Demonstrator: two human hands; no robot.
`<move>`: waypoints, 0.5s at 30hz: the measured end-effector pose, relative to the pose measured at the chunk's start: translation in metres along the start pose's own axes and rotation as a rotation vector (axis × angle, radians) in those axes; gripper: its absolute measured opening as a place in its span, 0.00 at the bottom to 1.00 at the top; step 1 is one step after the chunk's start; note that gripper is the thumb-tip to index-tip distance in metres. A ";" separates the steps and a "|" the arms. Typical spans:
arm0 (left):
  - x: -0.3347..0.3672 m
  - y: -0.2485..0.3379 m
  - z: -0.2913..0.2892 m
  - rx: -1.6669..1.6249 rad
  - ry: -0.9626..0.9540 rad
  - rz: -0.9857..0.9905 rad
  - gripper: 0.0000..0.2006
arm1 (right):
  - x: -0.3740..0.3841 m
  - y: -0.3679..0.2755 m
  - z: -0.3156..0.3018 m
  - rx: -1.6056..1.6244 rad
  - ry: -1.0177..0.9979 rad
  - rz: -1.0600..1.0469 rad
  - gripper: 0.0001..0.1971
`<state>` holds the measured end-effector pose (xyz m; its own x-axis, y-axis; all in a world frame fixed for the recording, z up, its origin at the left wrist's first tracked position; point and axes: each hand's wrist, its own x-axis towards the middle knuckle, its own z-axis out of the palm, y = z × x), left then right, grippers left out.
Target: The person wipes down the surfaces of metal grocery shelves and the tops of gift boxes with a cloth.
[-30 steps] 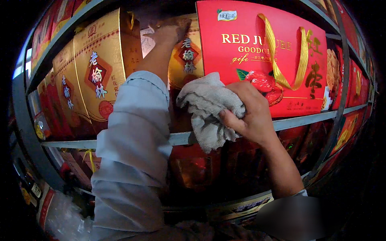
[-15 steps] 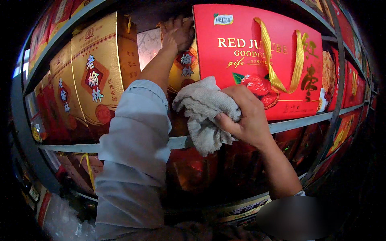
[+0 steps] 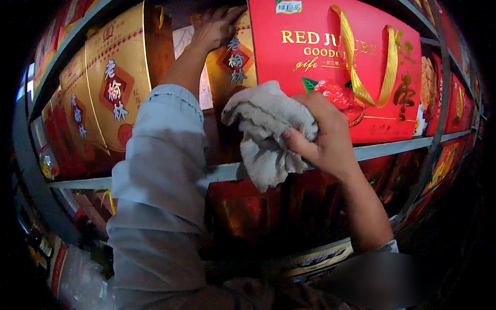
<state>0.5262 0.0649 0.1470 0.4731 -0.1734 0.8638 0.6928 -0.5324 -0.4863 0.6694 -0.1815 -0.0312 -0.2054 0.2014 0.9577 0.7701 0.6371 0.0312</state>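
Right grip point(image 3: 329, 133) — grey cloth point(image 3: 268, 132) inside, most of it out leftward.

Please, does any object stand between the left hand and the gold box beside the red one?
Nothing visible does: the left hand seems to touch the gold box near its top. The red box stands to its right.

The head view comes from the left of 2 fisheye cameras worn side by side, behind the left hand point(image 3: 214, 31) and right hand point(image 3: 328, 134). It looks down and forward at the shelf point(image 3: 392, 148), near enough that the red box point(image 3: 330, 72) fills much of the upper right. Edges bend toward the rim.
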 end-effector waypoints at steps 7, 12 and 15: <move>-0.011 0.042 0.019 0.274 0.253 -0.353 0.31 | -0.001 0.001 -0.004 0.002 0.059 0.040 0.17; -0.060 -0.009 0.066 -0.454 -0.437 -0.940 0.33 | -0.001 0.000 0.003 0.303 0.121 0.222 0.16; -0.086 0.013 0.078 -0.447 -0.766 -0.983 0.40 | -0.002 -0.003 -0.002 0.333 0.139 0.266 0.15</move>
<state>0.5368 0.1371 0.0557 0.1679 0.8693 0.4650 0.7535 -0.4173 0.5081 0.6684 -0.1856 -0.0322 0.0739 0.3033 0.9500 0.5440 0.7862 -0.2932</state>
